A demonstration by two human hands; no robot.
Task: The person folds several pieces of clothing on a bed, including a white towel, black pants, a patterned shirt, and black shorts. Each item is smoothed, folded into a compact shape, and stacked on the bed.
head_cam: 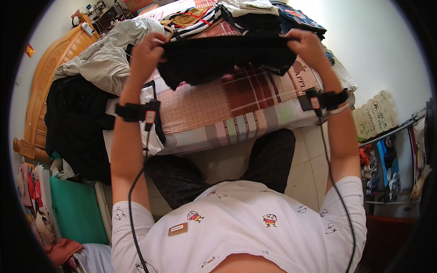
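A black garment is stretched between my two hands over the bed. My left hand grips its left end, and my right hand grips its upper right corner. Its lower edge hangs uneven and slightly blurred above the plaid bedspread. What kind of garment it is I cannot tell. Just beyond it lies a stack of folded black clothing with a white folded piece on top. Beside my left wrist spreads a rumpled light grey garment.
A black garment pile covers the bed's left side by the carved wooden headboard. Striped clothing and folded dark blue clothes lie at the far side. A shoe rack stands right, with packaged paper rolls on top.
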